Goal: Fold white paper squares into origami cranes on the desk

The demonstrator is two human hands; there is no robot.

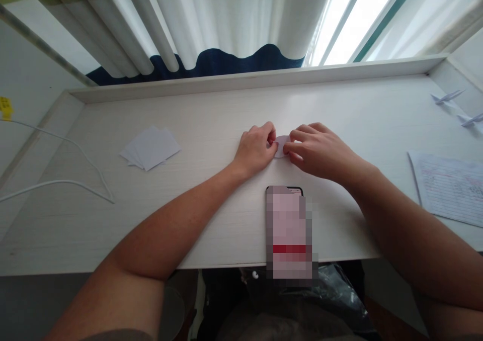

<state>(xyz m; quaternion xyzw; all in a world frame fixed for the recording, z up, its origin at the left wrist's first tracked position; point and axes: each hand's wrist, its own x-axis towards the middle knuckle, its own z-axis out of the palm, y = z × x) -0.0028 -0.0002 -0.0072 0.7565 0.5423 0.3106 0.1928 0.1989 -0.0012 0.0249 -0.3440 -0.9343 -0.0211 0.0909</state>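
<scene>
Between my two hands, over the middle of the white desk, is a small piece of white paper [281,148] with a rounded lower edge. My left hand [258,144] pinches its left side, fingers curled and thumb against the paper. From the right, my right hand [317,149] has its thumb and fingertips closed on the other side. Any folds are too small to make out. A phone [290,225], its screen blurred out, lies just below the hands at the desk's front edge. To the left sits a fanned stack of white paper sheets [151,148].
Two small folded paper pieces, one here [447,97], stand at the far right. Nearer lies a lined sheet with writing [449,185]. A white cable [81,182] loops over the desk's left side. A raised rim [241,82] runs along the back, below the curtain [241,19].
</scene>
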